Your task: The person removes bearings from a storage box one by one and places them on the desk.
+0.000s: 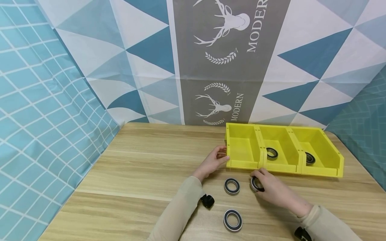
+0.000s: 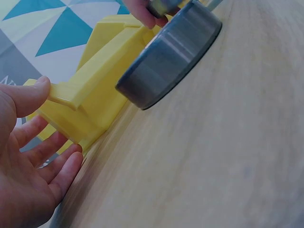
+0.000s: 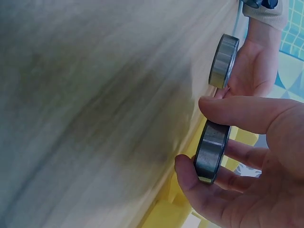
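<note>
My right grip (image 1: 273,191) pinches a ring (image 1: 253,184) by its outer edge, likely for firm hold, on the bin's (image 1: 321,171) near side. My left grip (image 1: 212,164) holds its left end, seemingly steadying it. Two loose rings (image 1: 226,219) lie leftward on the surface (image 1: 132,187).

Two bearings (image 1: 233,229) lie on the table (image 1: 135,187) before the tray (image 1: 244,164), whose middle compartment (image 1: 284,152) and right compartment (image 1: 325,152) each hold another.
</note>
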Available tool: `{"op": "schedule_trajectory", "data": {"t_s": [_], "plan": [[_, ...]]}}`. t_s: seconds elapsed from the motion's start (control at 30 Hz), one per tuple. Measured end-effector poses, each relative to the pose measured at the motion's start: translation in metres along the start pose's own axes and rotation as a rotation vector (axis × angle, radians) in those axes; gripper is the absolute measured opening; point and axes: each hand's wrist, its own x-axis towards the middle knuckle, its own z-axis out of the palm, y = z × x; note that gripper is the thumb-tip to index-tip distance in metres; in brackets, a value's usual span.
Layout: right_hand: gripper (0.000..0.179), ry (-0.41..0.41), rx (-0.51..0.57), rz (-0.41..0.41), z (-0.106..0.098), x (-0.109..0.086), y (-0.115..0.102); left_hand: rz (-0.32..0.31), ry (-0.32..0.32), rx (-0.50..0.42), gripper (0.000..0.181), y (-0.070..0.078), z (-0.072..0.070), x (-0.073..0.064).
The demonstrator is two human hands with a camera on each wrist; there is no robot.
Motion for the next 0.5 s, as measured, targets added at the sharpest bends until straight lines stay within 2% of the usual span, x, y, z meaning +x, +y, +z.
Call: {"op": "schedule_trajectory", "data": {"t_s": [0.13,0.5], "plan": [[0.05,-0.028,0.015,0.011,0.001,0.0,0.0,-0.004,-0.01,-0.014,0.042,0.016,0.0,-0.009],[0.053,-0.034,-0.001,-0.005,0.003,0.0,0.002,-0.008,-0.011,-0.016,0.042,0.017,-0.001,-0.009]]}}
